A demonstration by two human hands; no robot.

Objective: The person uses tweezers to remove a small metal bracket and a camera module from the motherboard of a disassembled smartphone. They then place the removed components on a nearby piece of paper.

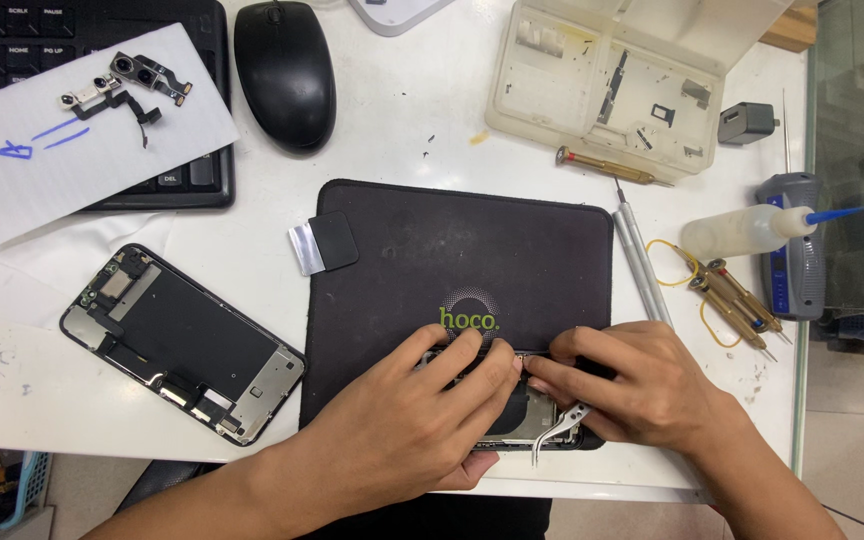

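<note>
Our left hand (422, 410) presses the opened phone body (532, 415) flat at lower centre on the black mat (472, 250), right hand (642, 385) closed on curved tweezers (557, 430) over it; we judge it light, stiff, fragile inside, best held by edges.

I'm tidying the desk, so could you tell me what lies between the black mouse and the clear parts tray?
In the head view, only bare white table lies between the black mouse and the clear parts tray, apart from a few tiny specks.
</note>
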